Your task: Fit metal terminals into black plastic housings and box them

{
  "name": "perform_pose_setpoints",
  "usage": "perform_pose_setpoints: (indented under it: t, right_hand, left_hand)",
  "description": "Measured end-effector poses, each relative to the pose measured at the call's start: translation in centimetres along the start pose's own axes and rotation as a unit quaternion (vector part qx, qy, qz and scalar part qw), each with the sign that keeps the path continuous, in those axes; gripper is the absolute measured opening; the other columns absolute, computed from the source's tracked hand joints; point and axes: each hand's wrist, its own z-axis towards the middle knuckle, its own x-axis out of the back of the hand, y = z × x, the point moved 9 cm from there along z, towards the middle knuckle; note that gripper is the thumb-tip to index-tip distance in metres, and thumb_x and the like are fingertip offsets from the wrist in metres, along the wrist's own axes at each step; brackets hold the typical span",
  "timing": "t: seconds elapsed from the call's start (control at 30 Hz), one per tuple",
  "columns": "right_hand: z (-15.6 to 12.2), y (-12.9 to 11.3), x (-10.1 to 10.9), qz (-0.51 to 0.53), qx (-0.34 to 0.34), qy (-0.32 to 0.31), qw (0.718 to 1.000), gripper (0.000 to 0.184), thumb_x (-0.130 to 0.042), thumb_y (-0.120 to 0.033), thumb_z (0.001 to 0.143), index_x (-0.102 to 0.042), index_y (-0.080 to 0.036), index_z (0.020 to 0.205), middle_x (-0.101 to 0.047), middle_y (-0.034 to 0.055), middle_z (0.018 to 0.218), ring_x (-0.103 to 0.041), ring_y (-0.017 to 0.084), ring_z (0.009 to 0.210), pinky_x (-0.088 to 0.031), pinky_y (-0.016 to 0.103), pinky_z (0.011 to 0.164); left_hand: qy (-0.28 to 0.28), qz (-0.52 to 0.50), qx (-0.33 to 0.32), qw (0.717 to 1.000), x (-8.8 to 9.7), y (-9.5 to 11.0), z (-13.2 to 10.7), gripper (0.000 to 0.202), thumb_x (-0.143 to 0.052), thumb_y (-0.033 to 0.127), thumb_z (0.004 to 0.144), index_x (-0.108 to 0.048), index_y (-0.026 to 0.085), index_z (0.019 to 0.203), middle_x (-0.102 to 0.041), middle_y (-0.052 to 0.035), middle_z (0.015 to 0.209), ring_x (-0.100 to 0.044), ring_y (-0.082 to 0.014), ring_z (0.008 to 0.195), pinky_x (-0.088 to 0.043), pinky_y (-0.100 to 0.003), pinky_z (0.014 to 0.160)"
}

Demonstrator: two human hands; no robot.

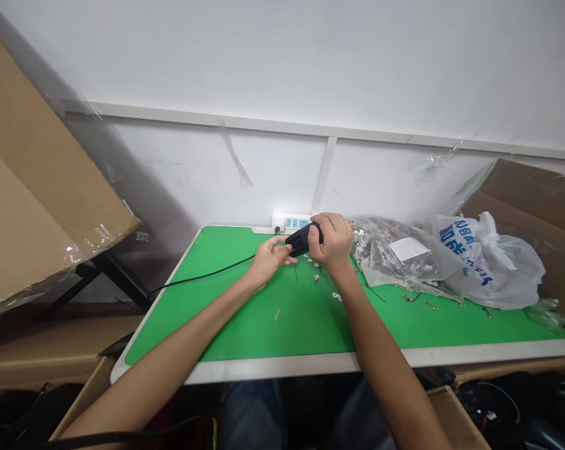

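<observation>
My right hand point(332, 239) is wrapped round a long black plastic housing point(300, 242), with the thumb along its near side. The housing is held tilted above the green table top, its lower end to the left. My left hand point(269, 259) is closed in a pinch at that lower end, its fingertips against the housing. A thin brownish wire point(296, 272) hangs just under these fingertips; where it ends is hidden. A black cable point(207, 274) runs from behind my left hand to the table's left edge. Several small metal pieces point(337, 296) lie near my right wrist.
A white power strip point(294, 222) with a plug stands against the wall. To the right lie a clear bag of metal parts point(395, 256) and a tied white plastic bag point(493, 265). Cardboard boxes point(39, 169) flank the green table point(235, 331). A small strip point(277, 315) lies near the front.
</observation>
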Motion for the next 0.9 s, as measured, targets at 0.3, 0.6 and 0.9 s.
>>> perform_pose_setpoints:
  t: [0.3,0.6,0.9]
  right_hand:
    - [0.3,1.6,0.2,0.025,-0.077,-0.004,0.997,0.036,-0.040,-0.038,0.103,-0.069,-0.020,0.092,-0.074,0.0114,0.090,-0.065,0.026,0.087,-0.046,0.039,0.082]
    - [-1.8,7.0,-2.6,0.195,-0.333,-0.012,0.923,0.068,-0.027,-0.064,0.103,-0.072,-0.021,0.075,-0.075,0.0071,0.077,-0.068,0.024,0.078,-0.048,0.036,0.077]
    - [-5.6,5.8,-10.2,0.510,-0.515,-0.149,0.673,0.077,-0.042,-0.087,0.084,-0.071,-0.020,0.062,-0.070,0.0074,0.060,-0.067,0.022,0.062,-0.050,0.032,0.060]
  left_hand:
    - [-0.001,-0.044,0.029,0.999,-0.2,0.1,-0.2,0.040,-0.082,0.039,0.083,-0.068,0.013,0.110,-0.078,-0.0052,0.080,-0.076,-0.0159,0.066,-0.056,-0.020,0.060]
    - [-0.016,0.012,-0.070,0.997,0.2,2.1,-0.3,0.050,-0.062,0.059,0.091,-0.072,0.012,0.102,-0.077,-0.0085,0.078,-0.074,-0.0180,0.065,-0.054,-0.025,0.059]
    - [-0.004,0.297,-0.354,0.887,-0.5,6.6,-3.2,0.038,-0.071,0.027,0.088,-0.068,0.022,0.126,-0.072,-0.0025,0.099,-0.057,-0.0093,0.061,-0.049,-0.024,0.061]
